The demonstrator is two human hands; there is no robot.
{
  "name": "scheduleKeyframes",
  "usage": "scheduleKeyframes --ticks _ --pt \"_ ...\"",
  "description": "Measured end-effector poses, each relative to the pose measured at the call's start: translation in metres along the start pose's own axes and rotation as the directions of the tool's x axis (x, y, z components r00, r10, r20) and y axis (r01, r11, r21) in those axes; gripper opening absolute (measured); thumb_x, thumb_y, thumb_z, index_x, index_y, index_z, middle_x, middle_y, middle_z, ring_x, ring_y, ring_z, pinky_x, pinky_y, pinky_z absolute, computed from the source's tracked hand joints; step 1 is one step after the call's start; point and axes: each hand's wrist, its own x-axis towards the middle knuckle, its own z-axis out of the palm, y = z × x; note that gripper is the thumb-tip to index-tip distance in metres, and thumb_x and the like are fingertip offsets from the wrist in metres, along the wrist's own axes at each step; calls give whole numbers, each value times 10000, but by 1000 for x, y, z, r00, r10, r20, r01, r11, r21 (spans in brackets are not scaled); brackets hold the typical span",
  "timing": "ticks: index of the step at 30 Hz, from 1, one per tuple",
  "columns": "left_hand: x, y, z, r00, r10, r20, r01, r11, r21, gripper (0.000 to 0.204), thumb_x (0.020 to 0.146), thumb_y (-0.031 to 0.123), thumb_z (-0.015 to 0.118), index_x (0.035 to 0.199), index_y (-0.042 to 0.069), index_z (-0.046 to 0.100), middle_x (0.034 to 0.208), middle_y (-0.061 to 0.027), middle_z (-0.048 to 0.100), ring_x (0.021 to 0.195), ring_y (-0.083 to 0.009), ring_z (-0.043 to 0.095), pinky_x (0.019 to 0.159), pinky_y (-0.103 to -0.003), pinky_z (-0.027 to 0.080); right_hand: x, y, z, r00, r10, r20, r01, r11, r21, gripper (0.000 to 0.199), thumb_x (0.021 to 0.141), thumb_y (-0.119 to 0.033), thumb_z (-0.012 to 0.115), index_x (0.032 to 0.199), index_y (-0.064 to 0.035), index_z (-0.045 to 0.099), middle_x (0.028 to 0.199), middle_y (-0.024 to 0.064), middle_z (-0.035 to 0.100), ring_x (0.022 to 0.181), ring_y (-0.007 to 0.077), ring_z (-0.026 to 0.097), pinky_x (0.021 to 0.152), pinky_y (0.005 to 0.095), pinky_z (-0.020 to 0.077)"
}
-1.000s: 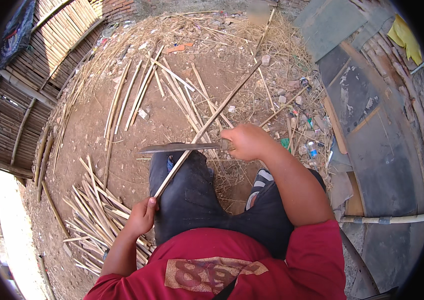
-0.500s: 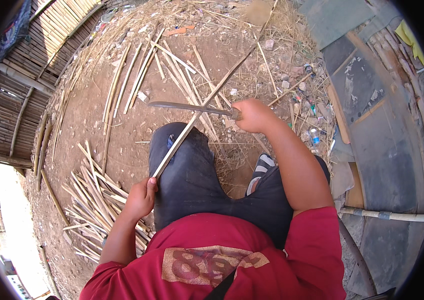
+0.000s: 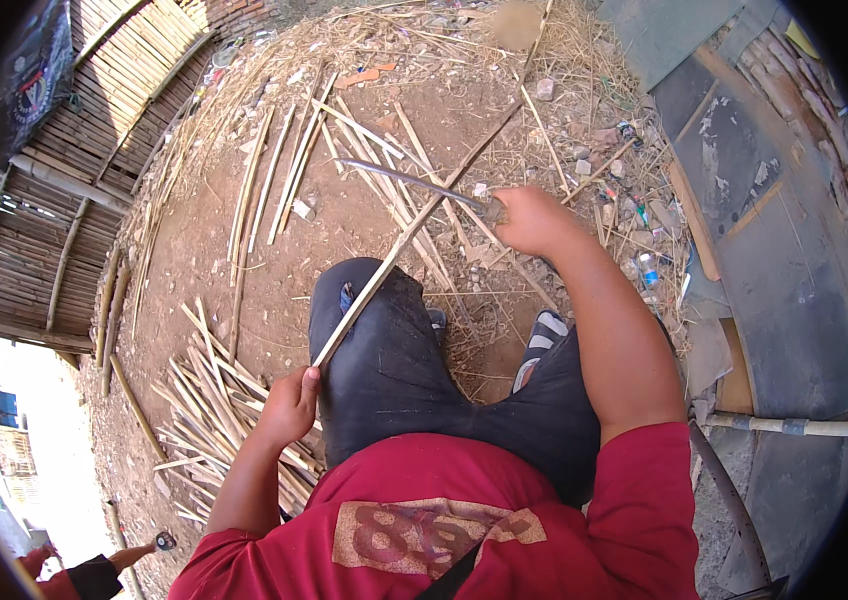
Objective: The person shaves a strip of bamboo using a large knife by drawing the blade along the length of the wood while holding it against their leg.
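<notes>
My left hand [image 3: 291,405] grips the stick [image 3: 395,257] by its near end; it slants over my left knee [image 3: 394,300] and away rightward. My right hand [image 3: 534,222] is closed round the knife [image 3: 394,174], which crosses the stick beyond that knee.

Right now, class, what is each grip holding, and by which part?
Left grip: a long bamboo strip, by the end nearest the body. Right grip: a machete, by its handle.
</notes>
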Motion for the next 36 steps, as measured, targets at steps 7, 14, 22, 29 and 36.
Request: scheduleKeyframes --ticks 7,14,22,29,36 --pt "-2 -12 11 997 -29 65 35 996 -87 557 1107 426 374 891 -39 589 705 -181 589 667 -290 571 669 -412 478 -3 -3 -4 936 50 350 -103 985 135 263 752 -125 656 1005 -87 715 963 180 725 909 376 708 784 475 561" --pt "-15 -19 8 1000 18 3 -17 997 -77 523 1105 398 392 889 -38 581 687 -204 565 636 -330 551 649 -417 469 -18 -62 -3 970 -104 222 133 984 -118 236 755 -119 671 983 -112 732 931 165 732 933 373 707 804 476 560" --pt "-11 -4 4 1000 1 -8 -1 1000 -14 515 1105 386 390 859 -25 579 697 -199 569 643 -328 548 661 -438 466 2 15 -3 997 82 6 -82 996 43 273 758 -118 680 1028 -114 722 978 159 735 967 388 697 825 481 556" --pt "-17 -27 13 993 92 -76 -83 989 120 490 1096 371 414 860 -28 575 699 -237 579 665 -430 583 642 -461 461 -13 -20 -7 978 -13 207 3 999 50 257 758 -103 664 1010 -72 700 951 148 731 925 357 709 777 468 560" --pt "-21 -27 8 997 59 -45 -61 997 -43 551 1105 436 378 835 -17 537 649 -80 476 619 -181 436 608 -371 416 -3 4 -5 1000 -2 22 1 1000 29 295 770 -135 698 1056 -60 704 992 186 723 954 383 700 826 475 560"
